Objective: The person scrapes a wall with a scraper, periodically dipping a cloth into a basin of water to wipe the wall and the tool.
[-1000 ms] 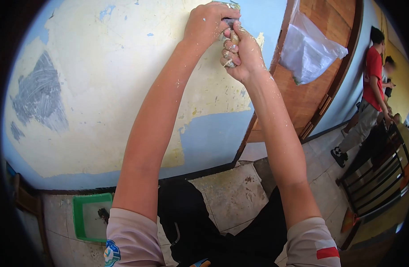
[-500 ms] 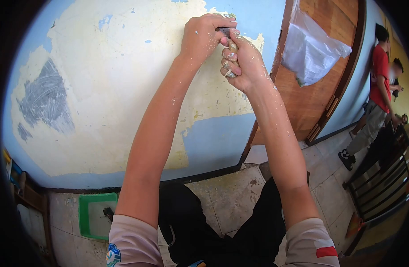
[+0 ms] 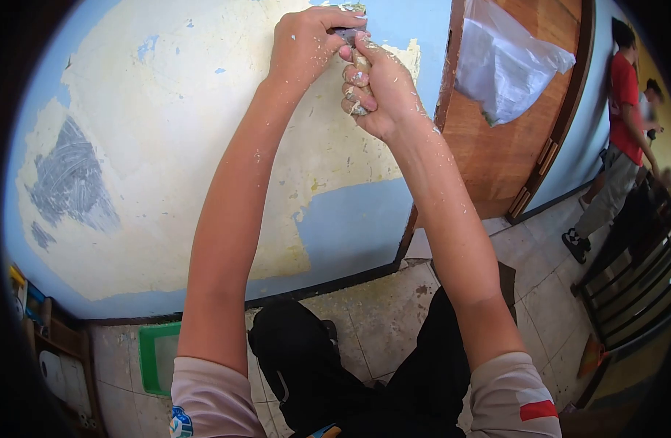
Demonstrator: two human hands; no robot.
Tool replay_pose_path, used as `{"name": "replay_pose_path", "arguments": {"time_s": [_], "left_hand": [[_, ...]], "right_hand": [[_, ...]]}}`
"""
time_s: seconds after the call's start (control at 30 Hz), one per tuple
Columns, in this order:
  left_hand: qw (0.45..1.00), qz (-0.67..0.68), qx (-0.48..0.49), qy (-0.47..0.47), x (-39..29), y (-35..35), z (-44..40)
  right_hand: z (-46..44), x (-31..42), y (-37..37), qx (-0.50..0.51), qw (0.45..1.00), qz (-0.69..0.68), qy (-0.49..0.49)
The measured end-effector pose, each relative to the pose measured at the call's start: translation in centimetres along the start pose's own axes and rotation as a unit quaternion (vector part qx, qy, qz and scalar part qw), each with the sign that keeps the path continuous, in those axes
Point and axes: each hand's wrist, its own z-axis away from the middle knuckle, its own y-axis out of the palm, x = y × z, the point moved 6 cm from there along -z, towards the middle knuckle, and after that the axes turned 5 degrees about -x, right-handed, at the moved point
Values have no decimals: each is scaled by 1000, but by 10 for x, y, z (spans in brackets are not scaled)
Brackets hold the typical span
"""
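My right hand (image 3: 379, 87) is wrapped round the handle of a scraper (image 3: 346, 33), its fingers flecked with pale paint bits. Against the scraper's grey blade, my left hand (image 3: 306, 44) presses with its fingers, near the top of the view. The blade meets the wall (image 3: 182, 146) where cream undercoat borders blue paint; its edge is partly hidden by my fingers. Paint flakes dot both forearms. A grey scratched patch (image 3: 73, 179) shows at the wall's left.
A white plastic bag (image 3: 503, 69) hangs on a wooden door (image 3: 496, 160). On the floor, a green tray (image 3: 156, 358) lies lower left, near a wooden shelf (image 3: 62, 343). People, one in a red shirt (image 3: 625, 109), stand at right beside a black railed frame (image 3: 635, 292).
Both hands first came down a little with the scraper, then moved up and left along the wall. The camera view has shifted, and my left arm now covers more of the green tray.
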Motion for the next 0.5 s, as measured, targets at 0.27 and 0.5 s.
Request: {"name": "replay_pose_path", "arguments": {"time_s": [0.27, 0.5], "left_hand": [[1000, -12, -14, -17, -12, -5, -4], [1000, -3, -16, 1, -5, 0, 12]], "right_hand": [[-5, 3, 4, 13, 1000, -7, 2], [-10, -5, -8, 1, 1000, 11, -6]]}}
